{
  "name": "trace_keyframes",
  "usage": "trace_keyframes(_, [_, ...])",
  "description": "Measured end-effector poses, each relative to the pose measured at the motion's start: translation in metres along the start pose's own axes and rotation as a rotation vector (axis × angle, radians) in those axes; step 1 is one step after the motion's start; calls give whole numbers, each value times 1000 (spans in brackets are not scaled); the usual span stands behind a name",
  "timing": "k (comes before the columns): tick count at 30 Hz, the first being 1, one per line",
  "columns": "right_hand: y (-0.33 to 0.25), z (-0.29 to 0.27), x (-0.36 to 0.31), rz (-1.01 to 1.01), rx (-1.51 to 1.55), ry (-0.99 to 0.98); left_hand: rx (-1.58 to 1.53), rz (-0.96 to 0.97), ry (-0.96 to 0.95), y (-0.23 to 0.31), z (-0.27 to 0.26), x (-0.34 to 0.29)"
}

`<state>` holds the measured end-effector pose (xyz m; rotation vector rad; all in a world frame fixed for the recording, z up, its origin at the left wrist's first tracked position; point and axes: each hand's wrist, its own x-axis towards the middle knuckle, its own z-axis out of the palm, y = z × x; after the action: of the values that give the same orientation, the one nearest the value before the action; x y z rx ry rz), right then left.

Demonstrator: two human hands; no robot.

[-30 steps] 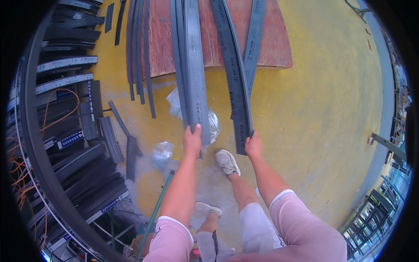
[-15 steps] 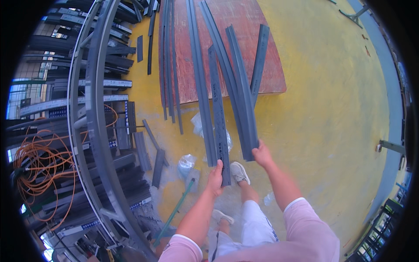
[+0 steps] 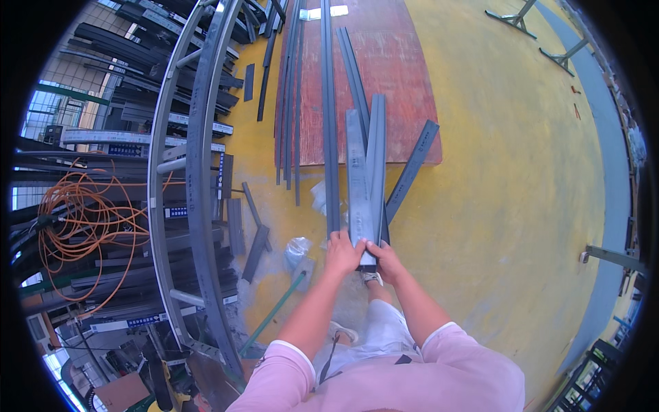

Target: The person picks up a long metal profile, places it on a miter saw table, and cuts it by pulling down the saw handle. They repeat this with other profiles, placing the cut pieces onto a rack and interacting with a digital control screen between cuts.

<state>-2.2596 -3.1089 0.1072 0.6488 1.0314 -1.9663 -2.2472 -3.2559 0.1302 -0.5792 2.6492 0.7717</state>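
Note:
In front of my legs my two hands are close together on the near ends of several long dark-grey metal profiles. My left hand (image 3: 343,254) wraps round the bunch from the left, by a wide profile (image 3: 355,172) and a long narrow one (image 3: 330,123). My right hand (image 3: 386,261) closes on it from the right, at a folded profile (image 3: 377,158). A shorter profile (image 3: 414,168) slants out to the right, its near end hidden behind the others. The far parts lie over a reddish board (image 3: 405,75). The undersides of my grips are hidden.
On the left stand a grey metal rack frame (image 3: 199,137) and shelves of stacked profiles (image 3: 123,96), with a coiled orange hose (image 3: 75,220). Plastic wrap (image 3: 297,250), a green rod (image 3: 274,312) and offcuts (image 3: 256,254) lie on the yellow floor. Metal stands (image 3: 563,58) are at far right.
My hands have come together, the right one moving left and bringing its profiles against those at my left hand. The profiles' near ends are now bunched.

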Motion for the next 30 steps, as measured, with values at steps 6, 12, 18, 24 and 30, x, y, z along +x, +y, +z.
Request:
trace_keyframes(6, [9, 45, -24, -122, -253, -128, -773, -417, -121, -17, -18, -1])
trace_keyframes(12, [74, 60, -89, 173, -759, -445, -520, -304, -280, -56, -93, -89])
trace_keyframes(18, [91, -5, -50, 386, -188, -486, -273, -193, -265, -117, -161, -282])
trace_keyframes(24, [-24, 39, 10, -55, 28, -64, -373, -364, -163, -167, -177, -508])
trace_keyframes(30, [67, 135, -2, -19, -327, -177, 0, -908, 651, -210, -116, -651])
